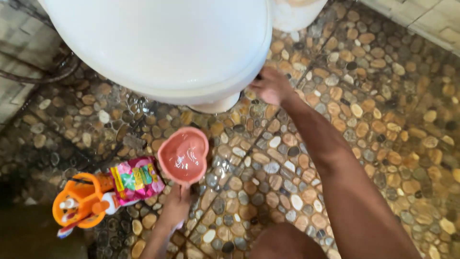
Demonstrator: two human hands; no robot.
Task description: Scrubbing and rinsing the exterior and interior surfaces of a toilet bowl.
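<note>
The left hand (pixel 176 204) gripped a pink heart-shaped scoop (pixel 183 155), full of water, not yet poured. The right hand (pixel 271 86), fingers curled, pressed under the white toilet (pixel 158 43) rim on the wet pebble floor (pixel 383 120).

Toilet (pixel 158 43): plain white. Heart-shaped scoop (pixel 183 155): salmon pink, no pattern. Floor (pixel 383 120): pebble mosaic in tan, brown, grey and off-white. Caddy (pixel 79 201): orange. Packet (pixel 135 180): pink with green and yellow patches. Wall tiles (pixel 14 62) at floor's left edge: grey-beige.
</note>
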